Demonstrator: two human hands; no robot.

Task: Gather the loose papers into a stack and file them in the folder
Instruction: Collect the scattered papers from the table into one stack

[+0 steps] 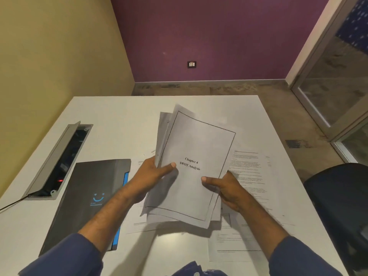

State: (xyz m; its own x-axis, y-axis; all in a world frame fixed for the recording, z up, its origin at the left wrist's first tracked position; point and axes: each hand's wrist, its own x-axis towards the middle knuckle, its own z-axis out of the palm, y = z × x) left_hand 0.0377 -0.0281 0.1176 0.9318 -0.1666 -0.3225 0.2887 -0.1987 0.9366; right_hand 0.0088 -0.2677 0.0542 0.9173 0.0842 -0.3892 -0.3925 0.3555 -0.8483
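left hand (148, 172) and right hand (225, 188) fingers clamped on paper stack (191, 168) edges, to square it | loose sheets (247, 176) under fingers on surface (119, 116) | folder (89, 196) left, shut

The folder (87, 198) lies on the table (123, 116) left of the loose papers (247, 188), with the cable box (59, 160) farther left.

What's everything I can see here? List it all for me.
stack of papers: one, white, top sheet reads "Chapter 4 SWOT Analysis", held above the table
loose sheets: several, white, flat on the table under and right of the stack
folder: one, dark grey with blue edge, table's left side
table: one, white
cable box: one, grey, lid open, left of the folder
chair: one, dark, right
wall socket: one, purple wall
left hand: grips stack's left edge
right hand: grips stack's right edge
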